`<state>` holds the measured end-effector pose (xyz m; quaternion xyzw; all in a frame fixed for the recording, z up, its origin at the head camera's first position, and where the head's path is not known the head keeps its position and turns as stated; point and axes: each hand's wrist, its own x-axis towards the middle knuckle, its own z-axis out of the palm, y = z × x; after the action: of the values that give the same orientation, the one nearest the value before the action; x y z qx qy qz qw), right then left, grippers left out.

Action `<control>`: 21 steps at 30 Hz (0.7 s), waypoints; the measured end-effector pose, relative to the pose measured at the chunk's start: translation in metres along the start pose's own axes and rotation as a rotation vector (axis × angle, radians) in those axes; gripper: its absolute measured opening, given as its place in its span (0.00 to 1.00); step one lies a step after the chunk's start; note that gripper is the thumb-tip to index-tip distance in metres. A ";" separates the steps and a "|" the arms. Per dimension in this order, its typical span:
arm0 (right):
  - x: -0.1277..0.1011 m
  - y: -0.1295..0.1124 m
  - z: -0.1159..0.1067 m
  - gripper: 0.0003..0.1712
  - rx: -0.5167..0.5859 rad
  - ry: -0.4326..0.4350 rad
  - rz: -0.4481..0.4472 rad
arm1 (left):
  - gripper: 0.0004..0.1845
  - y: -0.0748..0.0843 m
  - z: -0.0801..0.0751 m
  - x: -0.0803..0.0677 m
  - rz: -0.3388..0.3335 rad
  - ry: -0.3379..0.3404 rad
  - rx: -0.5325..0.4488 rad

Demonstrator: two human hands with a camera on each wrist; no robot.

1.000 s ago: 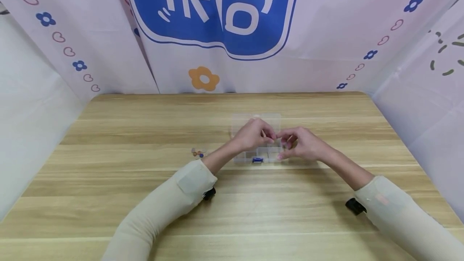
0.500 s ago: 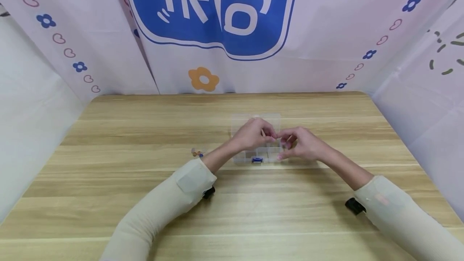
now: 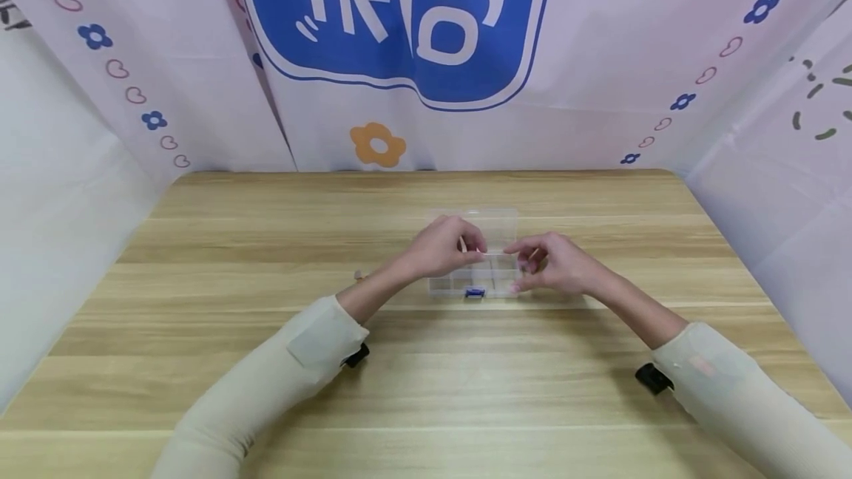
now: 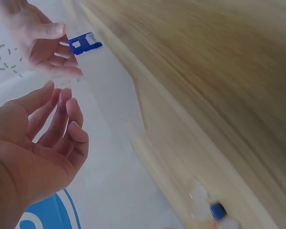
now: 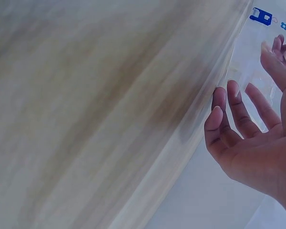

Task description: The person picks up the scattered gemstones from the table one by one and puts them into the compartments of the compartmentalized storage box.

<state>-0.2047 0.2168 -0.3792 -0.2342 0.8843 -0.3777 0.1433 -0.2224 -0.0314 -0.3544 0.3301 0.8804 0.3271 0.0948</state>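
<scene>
A clear plastic compartment box (image 3: 504, 279) lies on the wooden table with its transparent lid (image 3: 501, 226) laid open toward the back. Its blue latch (image 3: 475, 292) faces the front. My left hand (image 3: 439, 246) hovers over the left part of the box; in the left wrist view its fingers (image 4: 62, 112) are loosely bent with nothing visible between them. At the box's right side, my right hand (image 3: 555, 263) has its fingers spread and bent loosely, thumb by the front right corner. Nothing shows in its grasp in the right wrist view.
Left of the box, partly hidden by the left forearm, lie small pieces (image 3: 360, 276); the left wrist view shows clear ones and a dark blue piece (image 4: 218, 210). The wooden table (image 3: 426, 390) ends at a printed cloth backdrop (image 3: 319, 124).
My left hand has drawn left, away from the right hand's fingertips, and its forearm now covers most of the small pieces. The right hand has stayed at the box's right side.
</scene>
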 end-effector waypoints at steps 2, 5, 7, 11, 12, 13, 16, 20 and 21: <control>0.000 0.000 0.000 0.34 0.002 0.002 0.003 | 0.05 -0.002 -0.003 -0.005 -0.002 0.002 0.006; 0.000 0.000 0.000 0.35 0.004 0.003 0.006 | 0.04 -0.004 -0.009 -0.013 -0.021 0.011 0.012; -0.001 0.000 0.000 0.35 0.005 0.003 0.006 | 0.04 -0.007 -0.013 -0.019 -0.033 0.015 0.007; -0.001 0.001 0.001 0.35 0.010 0.002 0.007 | 0.05 -0.016 -0.019 -0.031 -0.061 0.017 -0.019; -0.001 0.001 0.001 0.35 0.010 0.002 0.008 | 0.05 -0.019 -0.020 -0.034 -0.070 0.016 -0.030; -0.002 0.001 0.002 0.35 0.010 0.002 0.010 | 0.05 -0.021 -0.021 -0.037 -0.079 0.017 -0.039; -0.002 0.001 0.002 0.35 0.009 0.002 0.012 | 0.05 -0.028 -0.026 -0.046 -0.095 0.026 -0.063; -0.002 0.002 0.002 0.35 0.004 0.005 0.015 | 0.04 -0.034 -0.032 -0.056 -0.099 0.042 -0.090; -0.002 0.002 0.002 0.36 0.001 0.006 0.016 | 0.04 -0.035 -0.034 -0.058 -0.097 0.047 -0.095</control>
<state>-0.2030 0.2176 -0.3816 -0.2257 0.8864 -0.3777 0.1438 -0.2094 -0.1062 -0.3536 0.2744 0.8808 0.3712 0.1055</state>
